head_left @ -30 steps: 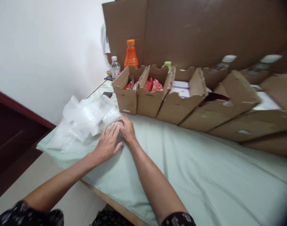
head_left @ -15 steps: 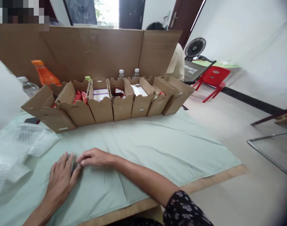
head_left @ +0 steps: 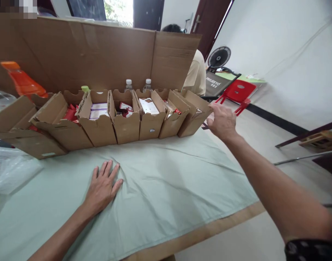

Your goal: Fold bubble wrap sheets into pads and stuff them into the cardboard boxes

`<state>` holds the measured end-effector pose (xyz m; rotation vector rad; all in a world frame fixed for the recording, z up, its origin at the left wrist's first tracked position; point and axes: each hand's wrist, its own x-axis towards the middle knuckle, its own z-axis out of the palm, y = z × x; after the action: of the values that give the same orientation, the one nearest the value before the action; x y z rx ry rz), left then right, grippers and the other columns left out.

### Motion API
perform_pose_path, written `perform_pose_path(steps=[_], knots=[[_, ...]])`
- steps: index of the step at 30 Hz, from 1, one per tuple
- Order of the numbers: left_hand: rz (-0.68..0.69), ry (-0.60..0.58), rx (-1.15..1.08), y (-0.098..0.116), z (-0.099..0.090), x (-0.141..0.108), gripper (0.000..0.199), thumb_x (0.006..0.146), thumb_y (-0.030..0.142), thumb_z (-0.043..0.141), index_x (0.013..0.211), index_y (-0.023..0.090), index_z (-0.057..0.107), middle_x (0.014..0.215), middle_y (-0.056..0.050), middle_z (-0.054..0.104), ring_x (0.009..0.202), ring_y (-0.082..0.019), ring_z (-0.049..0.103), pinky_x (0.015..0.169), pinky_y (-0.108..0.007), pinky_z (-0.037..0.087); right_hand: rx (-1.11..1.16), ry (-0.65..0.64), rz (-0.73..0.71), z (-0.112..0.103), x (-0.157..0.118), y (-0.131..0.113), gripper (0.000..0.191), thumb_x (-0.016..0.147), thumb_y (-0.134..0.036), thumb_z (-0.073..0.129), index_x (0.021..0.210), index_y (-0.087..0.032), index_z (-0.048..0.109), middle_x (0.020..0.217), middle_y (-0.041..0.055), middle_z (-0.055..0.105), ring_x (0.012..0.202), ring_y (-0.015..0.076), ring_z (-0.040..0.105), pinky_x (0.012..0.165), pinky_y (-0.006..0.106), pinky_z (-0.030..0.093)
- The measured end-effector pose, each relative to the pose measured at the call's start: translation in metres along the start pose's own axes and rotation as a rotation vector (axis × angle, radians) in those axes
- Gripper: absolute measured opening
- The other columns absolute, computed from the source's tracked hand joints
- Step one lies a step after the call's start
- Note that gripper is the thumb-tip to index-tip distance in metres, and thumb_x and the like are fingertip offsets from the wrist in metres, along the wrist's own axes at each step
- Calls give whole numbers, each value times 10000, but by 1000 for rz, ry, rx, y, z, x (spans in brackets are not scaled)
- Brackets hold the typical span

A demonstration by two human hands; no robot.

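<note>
My left hand (head_left: 102, 188) lies flat on the pale green cloth (head_left: 155, 195), fingers spread, holding nothing. At the right end of a row of several cardboard boxes, my right hand (head_left: 222, 119) is at the upper right corner of the last box (head_left: 191, 117), its fingers bent against the edge. Whether they grip it is hard to tell. Inside the other boxes are red packets (head_left: 71, 113), white-and-purple packs (head_left: 99, 110) and a white card (head_left: 148, 106).
Behind the boxes stands a tall cardboard panel (head_left: 100, 54), with an orange bottle (head_left: 27, 81) and clear bottles near it. Bubble wrap (head_left: 13, 170) lies at the left. A person's pale shirt (head_left: 197, 74), a red chair (head_left: 240, 92) and a fan (head_left: 219, 57) are beyond.
My right hand has left the spot beside my left hand and reached up and right to the end box. My left hand now lies flatter, fingers more spread. The view has shifted right.
</note>
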<state>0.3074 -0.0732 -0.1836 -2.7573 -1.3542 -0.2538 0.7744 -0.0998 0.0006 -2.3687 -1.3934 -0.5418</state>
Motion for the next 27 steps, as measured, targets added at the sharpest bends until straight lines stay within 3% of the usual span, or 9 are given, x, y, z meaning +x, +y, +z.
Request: perform_pose_path(steps=[2, 6, 9, 14, 17, 21, 27], knots=[[-6, -3, -14, -1, -1, -1, 574, 1025, 450, 421, 1519, 179, 525, 1619, -192, 446, 1518, -382, 389, 1201, -604, 314, -143, -96, -31, 4, 23, 4, 472, 910, -114, 646, 1382, -122, 654, 1491, 234, 566, 1329, 288, 506, 945, 433, 330], [-53, 21, -48, -1, -4, -1, 593, 1007, 486, 456, 1496, 163, 548, 1624, -209, 431, 1518, -381, 391, 1215, -586, 319, -223, -213, -96, 8, 39, 5, 197, 938, -119, 640, 1024, -101, 817, 1149, 235, 748, 1135, 232, 606, 837, 433, 295], [-65, 51, -67, -1, -5, -2, 588, 999, 504, 469, 1459, 156, 584, 1611, -225, 442, 1514, -393, 392, 1208, -600, 327, -301, -250, -133, -4, 32, 8, 176, 913, -113, 665, 980, -119, 828, 1028, 241, 775, 1005, 229, 647, 828, 448, 289], [-13, 126, -102, -1, -6, -6, 600, 987, 518, 501, 1478, 179, 561, 1645, -227, 381, 1536, -400, 349, 1219, -623, 292, -352, -353, -183, -35, -7, -4, 155, 885, -163, 687, 890, -214, 833, 918, 189, 793, 839, 231, 664, 720, 397, 316], [126, 98, -147, -2, -9, -6, 632, 971, 561, 538, 1518, 246, 517, 1697, -168, 304, 1569, -374, 291, 1240, -599, 272, -330, -446, -216, -49, -30, -35, 147, 896, -243, 664, 854, -248, 805, 884, 129, 787, 766, 232, 658, 635, 353, 315], [333, -63, -221, -2, -15, -5, 620, 990, 597, 513, 1525, 283, 511, 1664, -115, 395, 1555, -328, 340, 1258, -551, 269, -294, -445, -327, -66, -40, -94, 182, 883, -263, 603, 781, -237, 752, 854, 80, 769, 753, 216, 664, 607, 307, 318], [340, -107, -292, -4, -16, -1, 647, 971, 608, 551, 1518, 262, 525, 1647, -137, 416, 1541, -350, 363, 1261, -570, 245, -31, -422, -434, -82, -37, -199, 197, 816, -148, 573, 659, -178, 686, 728, 60, 721, 694, 180, 645, 593, 281, 352]])
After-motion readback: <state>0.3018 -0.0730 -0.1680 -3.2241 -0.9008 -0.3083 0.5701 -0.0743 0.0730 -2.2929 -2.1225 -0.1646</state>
